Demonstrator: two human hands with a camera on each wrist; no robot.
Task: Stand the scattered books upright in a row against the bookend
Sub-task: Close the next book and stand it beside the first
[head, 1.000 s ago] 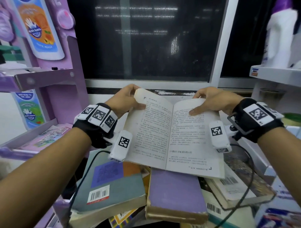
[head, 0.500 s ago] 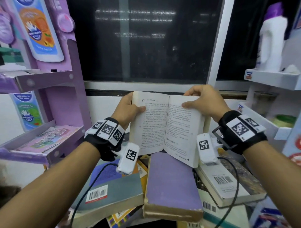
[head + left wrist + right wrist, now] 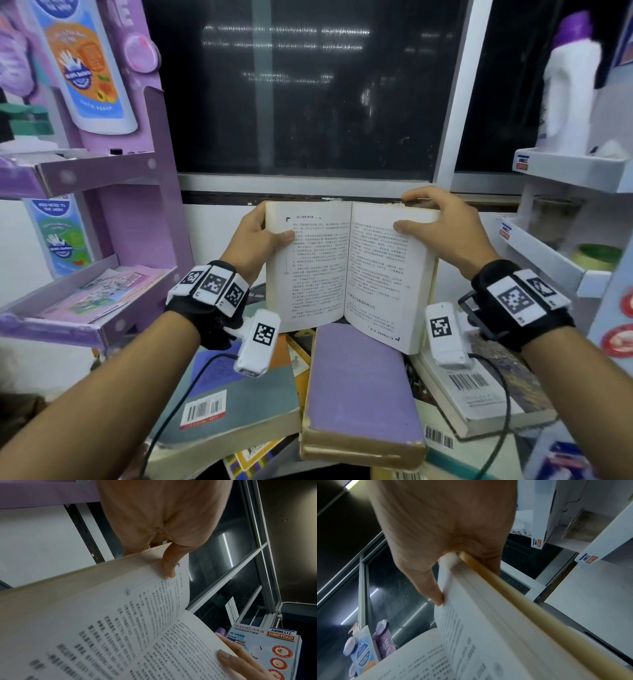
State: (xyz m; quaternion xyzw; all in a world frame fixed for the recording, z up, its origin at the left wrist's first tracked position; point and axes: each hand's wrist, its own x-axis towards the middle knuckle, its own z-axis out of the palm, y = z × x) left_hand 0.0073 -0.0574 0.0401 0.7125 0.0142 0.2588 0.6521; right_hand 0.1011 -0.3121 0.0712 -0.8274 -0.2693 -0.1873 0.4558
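An open book (image 3: 346, 270) with printed pages is held upright in front of the window. My left hand (image 3: 260, 236) grips its left edge, thumb on the page (image 3: 169, 566). My right hand (image 3: 431, 222) grips the top right corner, thumb on the right page (image 3: 435, 596). Below lie scattered books: a purple hardback (image 3: 359, 394), a grey-blue book with a barcode (image 3: 239, 401) on the left, and a white-backed book (image 3: 479, 397) on the right. No bookend is visible.
A purple display shelf (image 3: 102, 178) with a pink booklet stands at left. White shelves (image 3: 565, 171) with a white bottle (image 3: 572, 92) stand at right. A dark window (image 3: 308, 85) fills the back. Cables run from both wrist cameras over the books.
The open book has been lifted and tipped from lying slanted to nearly upright, and its pages have folded closer together. Both hands rose with it.
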